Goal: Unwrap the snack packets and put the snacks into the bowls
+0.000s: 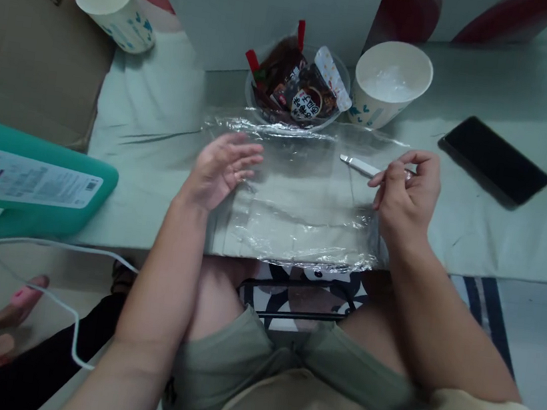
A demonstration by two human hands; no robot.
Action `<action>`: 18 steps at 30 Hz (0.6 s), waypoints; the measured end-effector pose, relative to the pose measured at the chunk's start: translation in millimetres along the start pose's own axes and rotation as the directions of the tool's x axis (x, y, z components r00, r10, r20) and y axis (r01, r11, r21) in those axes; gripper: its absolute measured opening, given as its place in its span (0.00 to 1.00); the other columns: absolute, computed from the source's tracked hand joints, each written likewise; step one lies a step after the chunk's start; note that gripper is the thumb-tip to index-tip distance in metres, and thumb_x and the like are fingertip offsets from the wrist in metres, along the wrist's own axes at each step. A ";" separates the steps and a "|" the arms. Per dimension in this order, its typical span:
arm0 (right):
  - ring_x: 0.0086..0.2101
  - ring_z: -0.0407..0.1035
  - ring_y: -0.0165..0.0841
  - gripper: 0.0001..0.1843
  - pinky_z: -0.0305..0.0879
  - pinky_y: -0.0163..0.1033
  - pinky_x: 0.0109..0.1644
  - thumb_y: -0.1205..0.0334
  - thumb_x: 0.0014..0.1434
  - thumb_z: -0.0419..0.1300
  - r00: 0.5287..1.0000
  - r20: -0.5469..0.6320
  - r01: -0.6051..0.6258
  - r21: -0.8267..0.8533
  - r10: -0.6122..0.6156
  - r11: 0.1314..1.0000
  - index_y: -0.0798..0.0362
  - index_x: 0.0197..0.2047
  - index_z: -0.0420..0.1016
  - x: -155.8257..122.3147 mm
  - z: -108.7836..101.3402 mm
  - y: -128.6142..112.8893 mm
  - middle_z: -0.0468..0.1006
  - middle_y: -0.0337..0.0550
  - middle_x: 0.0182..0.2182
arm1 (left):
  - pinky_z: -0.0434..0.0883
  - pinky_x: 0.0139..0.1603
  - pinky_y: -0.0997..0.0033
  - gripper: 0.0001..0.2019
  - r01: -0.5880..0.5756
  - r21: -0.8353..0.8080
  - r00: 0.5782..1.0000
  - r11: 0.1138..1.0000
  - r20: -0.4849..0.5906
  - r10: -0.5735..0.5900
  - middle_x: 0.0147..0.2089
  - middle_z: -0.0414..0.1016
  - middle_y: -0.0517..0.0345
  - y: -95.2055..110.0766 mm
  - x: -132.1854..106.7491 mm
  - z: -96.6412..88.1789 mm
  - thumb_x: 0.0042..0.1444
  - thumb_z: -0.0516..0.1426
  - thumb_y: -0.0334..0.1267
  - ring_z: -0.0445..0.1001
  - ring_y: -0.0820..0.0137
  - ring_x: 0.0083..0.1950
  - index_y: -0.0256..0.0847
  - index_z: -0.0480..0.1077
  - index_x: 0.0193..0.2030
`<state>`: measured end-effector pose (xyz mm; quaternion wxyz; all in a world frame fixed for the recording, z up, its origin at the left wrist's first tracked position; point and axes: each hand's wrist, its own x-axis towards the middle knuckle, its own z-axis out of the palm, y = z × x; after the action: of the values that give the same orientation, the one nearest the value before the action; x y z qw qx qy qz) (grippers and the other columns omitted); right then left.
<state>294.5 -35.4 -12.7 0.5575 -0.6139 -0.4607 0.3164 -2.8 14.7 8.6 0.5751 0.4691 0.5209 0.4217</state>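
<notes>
The left hand [222,168] hovers flat, its grip apart, over the plastic film [297,215] spread at the near edge of the tabletop [451,235]. The right hand [406,195] has its grip clamped on a small metal tool [359,166], whose tip is above the film's far side. The work looks to be at the smoothing stage. Using the tool would call for the film to be held taut.

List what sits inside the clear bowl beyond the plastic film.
The clear bowl holds dark snack packets, one with a round label, and red strips sticking up. Anything beneath the packets is covered; the bowl's bottom cannot be seen.
</notes>
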 end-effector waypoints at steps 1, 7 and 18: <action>0.15 0.54 0.25 0.17 0.48 0.36 0.18 0.40 0.66 0.58 1.000 -0.011 -0.008 0.007 0.008 1.000 0.43 0.42 0.61 0.9 -0.5 1.5 0.72 0.33 0.26 | 0.76 0.35 0.73 0.23 0.056 0.048 0.997 0.997 0.058 -0.059 0.37 0.82 0.52 -1.0 -0.3 1.8 0.48 0.71 0.51 0.83 0.66 0.40 0.41 0.74 0.45; 0.26 0.73 0.30 0.22 0.67 0.36 0.25 0.45 0.57 0.67 0.981 0.157 -0.138 0.164 0.112 0.977 0.43 0.49 0.66 5.3 -6.7 8.7 0.81 0.39 0.36 | 0.70 0.26 0.77 0.09 0.024 0.147 0.998 0.989 -0.054 -0.017 0.32 0.80 0.58 -5.8 1.2 5.0 0.56 0.65 0.43 0.81 0.72 0.29 0.44 0.72 0.40; 0.15 0.66 0.27 0.13 0.65 0.35 0.19 0.50 0.60 0.65 0.955 0.258 -0.153 0.005 0.147 0.988 0.45 0.41 0.68 2.1 -10.1 2.2 0.71 0.28 0.18 | 0.66 0.20 0.79 0.12 0.064 0.173 0.998 0.983 -0.036 -0.058 0.21 0.75 0.65 -0.7 -4.3 -5.4 0.49 0.67 0.38 0.74 0.74 0.20 0.42 0.71 0.37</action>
<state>304.9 -37.4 -12.7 0.4752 -0.5939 -0.4771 0.4403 -8.6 10.9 8.7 0.5363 0.4947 0.5789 0.3640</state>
